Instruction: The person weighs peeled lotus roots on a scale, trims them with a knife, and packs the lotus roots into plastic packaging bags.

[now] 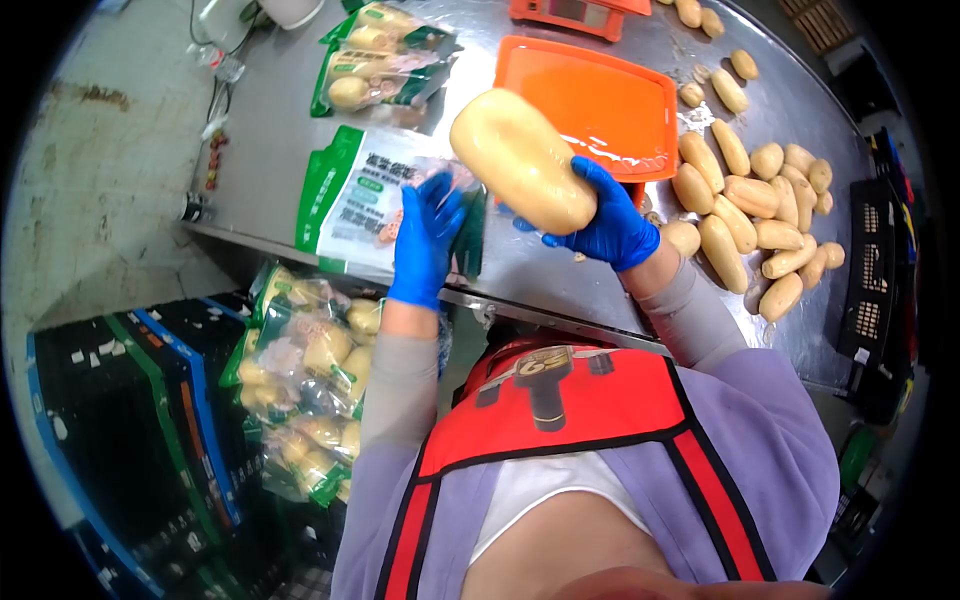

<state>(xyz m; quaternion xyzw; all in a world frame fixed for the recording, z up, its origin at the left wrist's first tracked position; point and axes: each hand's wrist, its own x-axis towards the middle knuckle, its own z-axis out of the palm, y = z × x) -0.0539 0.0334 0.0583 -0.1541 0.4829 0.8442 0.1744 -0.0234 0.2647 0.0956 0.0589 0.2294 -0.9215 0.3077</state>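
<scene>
A large, smooth, pale yellow potato [520, 155] is in my right hand [610, 222], which wears a blue glove and curls round its lower right end. My left hand [428, 235], also in a blue glove, has its fingers stretched out and holds nothing I can see. It is over the right part of a flat green-and-white printed plastic bag [365, 205] lying at the table's front edge. Behind the potato stands an orange tray [620, 110]. Whether my left fingertips touch the bag I cannot tell.
Loose potatoes [755, 197] are heaped on the metal table [560, 290] at right. Filled potato bags [375, 65] lie at the back left; more bags [310, 350] are piled below the table edge. Black crates [130, 430] stand at lower left. An orange scale [580, 15] is at the back.
</scene>
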